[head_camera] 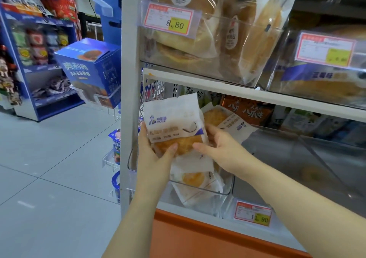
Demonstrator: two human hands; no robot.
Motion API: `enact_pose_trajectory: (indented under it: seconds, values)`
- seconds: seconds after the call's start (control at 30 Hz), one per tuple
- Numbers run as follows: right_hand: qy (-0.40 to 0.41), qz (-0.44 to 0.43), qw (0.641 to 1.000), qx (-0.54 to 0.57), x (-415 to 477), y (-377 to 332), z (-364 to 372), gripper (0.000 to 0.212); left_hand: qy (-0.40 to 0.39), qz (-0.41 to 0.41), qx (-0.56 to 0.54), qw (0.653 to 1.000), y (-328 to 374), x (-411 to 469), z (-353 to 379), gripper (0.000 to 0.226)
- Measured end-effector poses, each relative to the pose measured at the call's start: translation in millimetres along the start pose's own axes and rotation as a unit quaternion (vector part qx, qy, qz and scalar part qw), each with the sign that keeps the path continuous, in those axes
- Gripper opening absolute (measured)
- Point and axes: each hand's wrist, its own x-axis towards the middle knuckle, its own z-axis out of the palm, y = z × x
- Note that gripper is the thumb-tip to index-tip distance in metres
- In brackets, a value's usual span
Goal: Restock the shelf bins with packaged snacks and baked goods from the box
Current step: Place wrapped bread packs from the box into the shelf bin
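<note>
A white bread packet (174,123) with a round golden pastry showing through its window stands upright over the clear lower shelf bin (223,192). My left hand (154,154) grips its left and bottom edge, thumb on the front. My right hand (219,144) holds its right edge, thumb on the pastry window. Under it in the bin lie more of the same white packets (196,182), and another packet (227,119) leans behind it. The box is out of view.
The upper shelf's clear bins hold bagged bread (263,39) behind a price tag (170,20). Brown snack bags (249,111) stand further back on the lower shelf. A price tag (253,213) sits below the neighbouring bin. Blue boxes (93,67) hang left of the white upright.
</note>
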Motion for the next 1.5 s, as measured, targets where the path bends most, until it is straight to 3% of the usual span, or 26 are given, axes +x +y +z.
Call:
enact_pose_trajectory:
  seconds: [0.1,0.3,0.37,0.5,0.57,0.73,0.9,0.97,1.1,1.17,1.23,1.33,1.4,1.5]
  values:
    - [0.003,0.040,0.992,-0.122,6,5,-11,0.060,0.068,0.031,0.095,0.993,-3,3,-5,0.073]
    - [-0.062,0.088,0.944,-0.312,11,23,2,0.063,0.069,0.027,0.202,0.977,-22,8,-13,0.069]
    - [-0.060,0.090,0.941,-0.322,18,28,11,0.059,0.079,0.024,0.237,0.968,-27,9,-15,0.071]
    - [-0.041,0.142,0.939,-0.312,27,28,23,0.079,0.096,0.011,0.296,0.950,-30,6,-15,0.073]
    - [-0.052,0.174,0.936,-0.303,27,24,25,0.078,0.102,0.013,0.301,0.948,-29,5,-14,0.074]
    - [-0.061,0.161,0.950,-0.261,20,20,21,0.006,0.116,0.008,0.307,0.945,-25,3,-12,0.078]
    - [0.070,0.060,0.967,-0.239,8,9,9,0.017,0.108,-0.010,0.372,0.922,-22,-1,-8,0.071]
    - [0.040,0.065,0.953,-0.293,7,14,11,0.014,0.092,0.003,0.405,0.910,-24,-2,-7,0.061]
    - [-0.049,0.151,0.912,-0.378,13,22,19,0.063,0.071,0.006,0.444,0.893,-28,-4,-6,0.043]
    - [-0.065,0.183,0.904,-0.381,19,23,23,0.062,0.065,0.032,0.464,0.883,-28,-5,-5,0.039]
    - [-0.081,0.192,0.901,-0.380,23,26,24,0.045,0.064,0.075,0.475,0.874,-27,-5,-3,0.031]
    - [-0.040,0.154,0.928,-0.336,18,26,20,0.024,0.022,0.026,0.441,0.897,-19,-6,-2,0.008]
    - [0.037,0.091,0.941,-0.323,9,18,9,0.019,-0.018,-0.008,0.466,0.885,-17,-5,-2,0.014]
    - [0.160,0.016,0.969,-0.190,-9,6,-7,0.020,-0.057,-0.003,0.486,0.872,-17,-6,-2,0.023]
